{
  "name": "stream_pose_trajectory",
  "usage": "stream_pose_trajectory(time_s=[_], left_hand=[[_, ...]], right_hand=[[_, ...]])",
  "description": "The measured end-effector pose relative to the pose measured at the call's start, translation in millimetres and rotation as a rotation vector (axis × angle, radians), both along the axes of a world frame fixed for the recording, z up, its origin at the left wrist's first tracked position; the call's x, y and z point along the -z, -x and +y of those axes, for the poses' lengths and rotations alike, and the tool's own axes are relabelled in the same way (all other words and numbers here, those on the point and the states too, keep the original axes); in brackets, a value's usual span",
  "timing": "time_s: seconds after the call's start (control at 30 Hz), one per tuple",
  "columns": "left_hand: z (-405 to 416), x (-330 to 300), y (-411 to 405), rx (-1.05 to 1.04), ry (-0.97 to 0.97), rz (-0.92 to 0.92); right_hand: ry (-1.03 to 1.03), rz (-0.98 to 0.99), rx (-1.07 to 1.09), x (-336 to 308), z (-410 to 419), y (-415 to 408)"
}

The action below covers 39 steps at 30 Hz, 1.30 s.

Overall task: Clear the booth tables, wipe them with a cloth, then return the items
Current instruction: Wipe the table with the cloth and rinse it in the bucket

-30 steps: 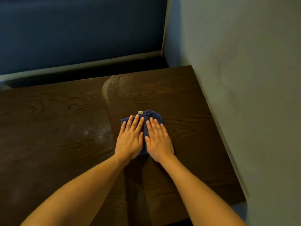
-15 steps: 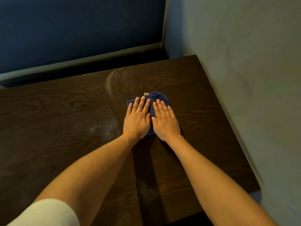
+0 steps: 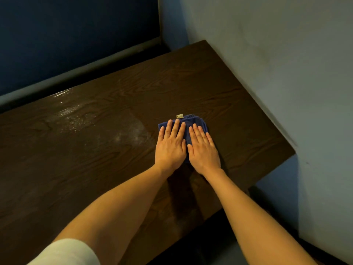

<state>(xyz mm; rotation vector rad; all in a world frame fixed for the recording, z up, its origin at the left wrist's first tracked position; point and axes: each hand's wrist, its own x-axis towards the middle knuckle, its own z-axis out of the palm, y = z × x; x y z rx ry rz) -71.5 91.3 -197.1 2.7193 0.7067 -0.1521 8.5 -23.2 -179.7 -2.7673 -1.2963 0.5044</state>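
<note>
the cloth (image 3: 193,122), a folded dark blue square, lies flat on the dark wood-grain table (image 3: 95,150), on its right half, near the grey wall (image 3: 286,73) but not touching it. against the earlier pictures it sits further from the table's far edge and closer to the near one, and the view has swung so that the table's far right corner shows higher up. the hands lie on it as they did before. the left hand (image 3: 170,146) and the right hand (image 3: 203,150) press it side by side, fingers straight and close together, thumbs nearly touching, nothing gripped. the cloth's long axis cannot be told, since the hands cover most of it; its small tan label (image 3: 179,116) sticks out at the far edge, pointing away from the person toward the blue booth back (image 3: 76,35). a pale wet streak (image 3: 76,115) shines on the table left of the cloth. a white sleeve (image 3: 66,253) shows at the bottom left.
</note>
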Motion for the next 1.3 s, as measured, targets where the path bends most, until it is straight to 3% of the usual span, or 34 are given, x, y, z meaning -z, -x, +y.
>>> stream_pose_trajectory(time_s=[0.47,0.67,1.3], left_hand=[[-109.4,-11.9,-23.1,0.353,0.034,0.053],[-117.5,-10.6,-6.5,0.448,0.03,0.08],[-55.7,-9.2,123.6,0.31,0.009,0.048]], right_hand=[[0.04,-0.067,0.298,3.8,-131.3,19.9],[0.081,-0.06,0.413,6.4,-137.7,51.1],[0.069,-0.074,0.307,12.0,-72.9,160.2]])
